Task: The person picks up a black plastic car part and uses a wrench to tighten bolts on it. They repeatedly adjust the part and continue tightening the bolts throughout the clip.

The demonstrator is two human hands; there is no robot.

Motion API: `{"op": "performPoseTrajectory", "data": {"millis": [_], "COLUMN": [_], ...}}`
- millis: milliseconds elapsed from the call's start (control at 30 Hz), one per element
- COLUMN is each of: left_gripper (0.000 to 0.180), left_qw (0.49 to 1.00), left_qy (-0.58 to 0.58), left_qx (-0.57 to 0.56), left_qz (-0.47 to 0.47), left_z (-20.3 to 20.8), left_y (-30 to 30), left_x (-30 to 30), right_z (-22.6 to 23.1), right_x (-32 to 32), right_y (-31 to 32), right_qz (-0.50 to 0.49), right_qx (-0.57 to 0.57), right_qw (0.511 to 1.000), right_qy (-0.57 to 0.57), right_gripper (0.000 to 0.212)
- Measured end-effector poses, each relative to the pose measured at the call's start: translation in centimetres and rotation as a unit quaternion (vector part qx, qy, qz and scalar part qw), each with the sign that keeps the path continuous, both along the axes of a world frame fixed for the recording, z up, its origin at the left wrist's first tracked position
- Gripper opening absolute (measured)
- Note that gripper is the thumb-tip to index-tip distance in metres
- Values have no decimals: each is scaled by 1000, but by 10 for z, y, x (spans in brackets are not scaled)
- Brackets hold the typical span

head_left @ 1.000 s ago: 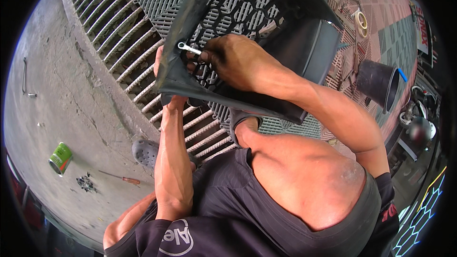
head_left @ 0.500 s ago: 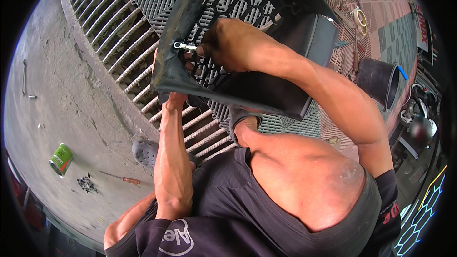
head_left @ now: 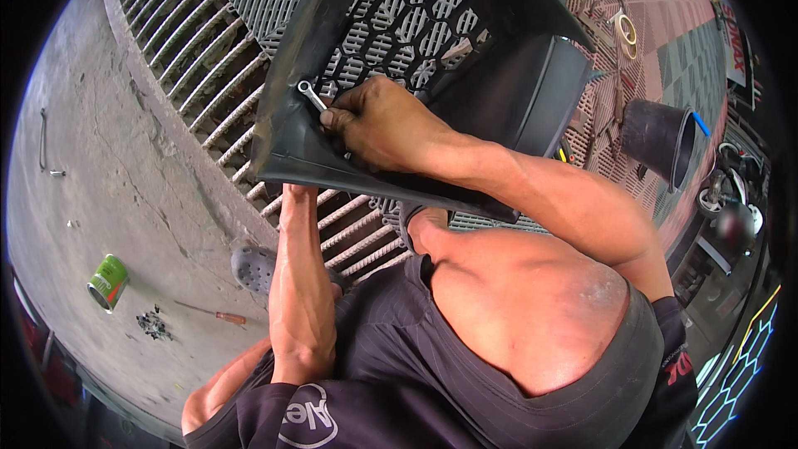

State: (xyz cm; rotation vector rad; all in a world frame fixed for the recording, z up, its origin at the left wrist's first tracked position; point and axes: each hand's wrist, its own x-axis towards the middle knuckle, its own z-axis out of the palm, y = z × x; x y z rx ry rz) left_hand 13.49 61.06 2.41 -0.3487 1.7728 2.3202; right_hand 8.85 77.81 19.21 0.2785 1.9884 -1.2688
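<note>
A black plastic panel (head_left: 283, 145), shaped like a deep shell with a honeycomb grille (head_left: 411, 21), is held up above the floor grating. Inside it, my right hand (head_left: 391, 125) is closed around a small silver wrench (head_left: 312, 97). The wrench's ring end sits against the panel's left inner wall; the fastener under it cannot be made out. My left forearm (head_left: 295, 258) reaches up to the panel's near left edge. Behind that edge my left hand is hidden, so its fingers do not show.
On the concrete at left lie a green can (head_left: 108, 283), a pile of small dark fasteners (head_left: 153, 324), a screwdriver (head_left: 224, 317) and a long thin metal tool (head_left: 44, 141). To the right are a black bucket (head_left: 657, 137) and a tape roll (head_left: 627, 30). A ribbed metal grate (head_left: 208, 75) runs beneath.
My right hand has moved nearer to me, swinging the wrench from nearly level to a slant around its ring end. The panel's near edge has shifted slightly left and down.
</note>
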Motion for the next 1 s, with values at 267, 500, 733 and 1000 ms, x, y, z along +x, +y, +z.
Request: {"op": "performPoseTrajectory", "data": {"millis": [267,500,733,1000], "left_gripper": [34,33,31,34], "left_qw": [995,995,998,988], "left_qy": [54,43,-14,-80], "left_qx": [-69,-76,-32,103], "left_qz": [39,42,43,76], "left_z": [32,20,28,48], "left_y": [13,13,14,23], "left_x": [-25,-26,-26,-24], "right_z": [23,10,14,13], "right_x": [-3,18,10,-24], "right_y": [17,14,33,44], "right_qz": [45,7,95,187], "right_qx": [30,-11,52,111], "right_qw": [998,985,973,963], "right_qy": [20,170,204,162], "right_gripper": [28,24,23,24]}}
